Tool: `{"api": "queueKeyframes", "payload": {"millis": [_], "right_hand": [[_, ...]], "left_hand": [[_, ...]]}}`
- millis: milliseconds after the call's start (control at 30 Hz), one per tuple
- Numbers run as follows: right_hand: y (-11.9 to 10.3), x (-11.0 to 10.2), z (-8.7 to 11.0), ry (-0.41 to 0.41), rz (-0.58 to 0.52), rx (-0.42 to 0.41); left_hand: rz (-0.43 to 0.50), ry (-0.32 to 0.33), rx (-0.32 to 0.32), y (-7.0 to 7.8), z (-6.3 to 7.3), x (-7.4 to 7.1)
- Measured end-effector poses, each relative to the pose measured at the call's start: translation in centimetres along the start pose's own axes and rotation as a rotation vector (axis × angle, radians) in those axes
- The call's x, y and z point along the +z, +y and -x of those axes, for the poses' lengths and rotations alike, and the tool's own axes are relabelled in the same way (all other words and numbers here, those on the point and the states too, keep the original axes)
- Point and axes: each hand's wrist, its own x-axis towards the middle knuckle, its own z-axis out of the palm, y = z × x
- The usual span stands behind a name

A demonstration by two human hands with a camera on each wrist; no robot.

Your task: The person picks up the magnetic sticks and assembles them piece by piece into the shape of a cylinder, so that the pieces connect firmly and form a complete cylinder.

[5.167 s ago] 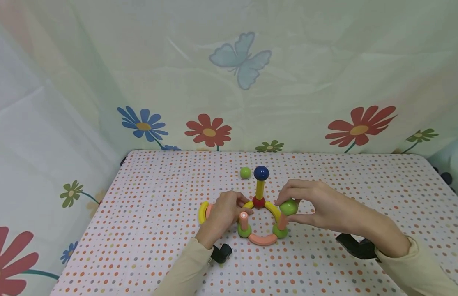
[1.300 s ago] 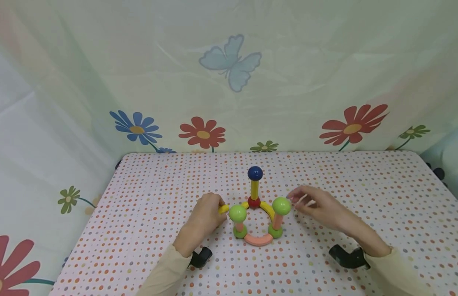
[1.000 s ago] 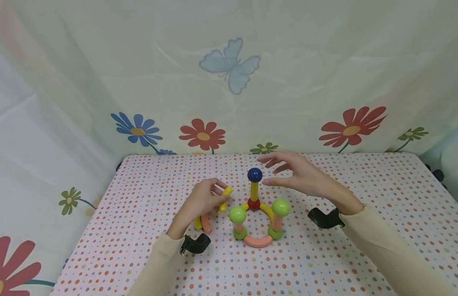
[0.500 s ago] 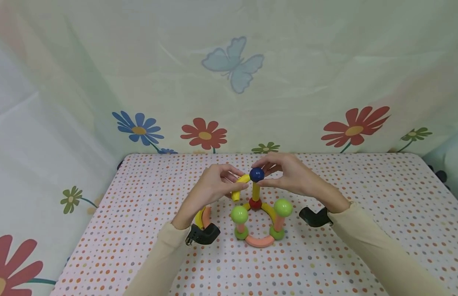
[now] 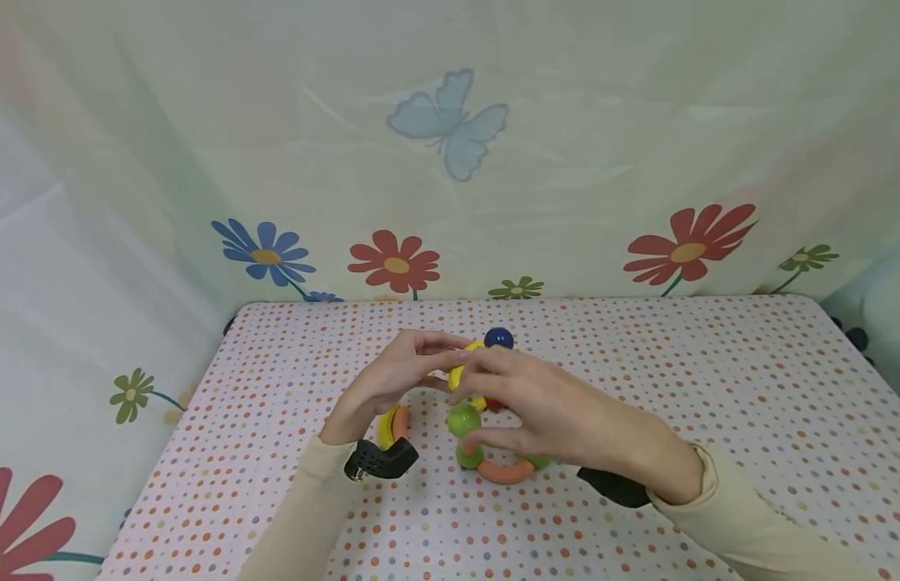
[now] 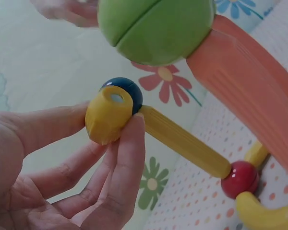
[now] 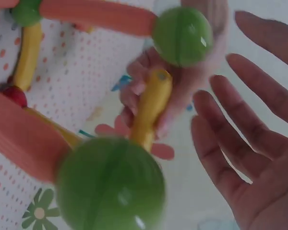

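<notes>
My left hand [image 5: 391,375] pinches a yellow curved stick [image 6: 108,115] between thumb and fingers. One end of the stick is at the blue ball [image 5: 499,337], which tops a straight yellow stick [image 6: 185,141] standing on a red ball [image 6: 240,179]. My right hand [image 5: 551,403] reaches over the ring-shaped build, near the left green ball [image 5: 464,420] on its pink post. In the right wrist view its fingers are spread and hold nothing. The right post's green ball [image 7: 110,184] looms close there; in the head view my right hand hides it.
A pink curved stick [image 5: 506,472] joins the two lower green balls at the front of the build. Left of it, a yellow curved stick [image 5: 387,428] and a pink one [image 5: 400,424] lie on the dotted tablecloth [image 5: 275,387]. A flowered curtain [image 5: 311,161] hangs behind.
My left hand has lifted the yellow curved stick from beside the build up to the blue ball. My right hand has left the blue ball and come forward and left to the left green ball.
</notes>
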Motion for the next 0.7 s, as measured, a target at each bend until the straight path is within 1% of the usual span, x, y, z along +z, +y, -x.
{"api": "queueKeyframes", "payload": {"millis": [67,100,167,400,500,600,667,700], "right_hand": [[-0.2,0.7,-0.1,-0.068,0.003,0.013],[-0.2,1.0,-0.2,-0.085,-0.003,0.021],[0.0,1.3,-0.3,-0.094,-0.014,0.035],[1.0,1.5,-0.7,-0.043,-0.052,0.003],[1.1,1.5,-0.9,-0.046,-0.058,0.018],[1.1,1.5,-1.0,-0.046,-0.082,0.029],[1.2,1.0,-0.8,-0.02,-0.115,0.047],[1.4,0.7,-0.6,0.007,-0.144,0.062]], "left_hand": [[0.014,-0.003,-0.009,0.0,0.0,0.0],[0.017,-0.005,-0.01,0.0,0.0,0.0],[0.021,-0.012,-0.008,-0.1,0.0,0.0],[0.036,-0.032,0.018,-0.2,0.2,0.0],[0.038,-0.04,0.026,-0.3,0.2,-0.1],[0.043,-0.034,0.026,-0.4,0.2,-0.3],[0.046,-0.03,0.023,-0.5,0.2,-0.3],[0.045,-0.031,0.022,-0.6,0.2,-0.3]]}}
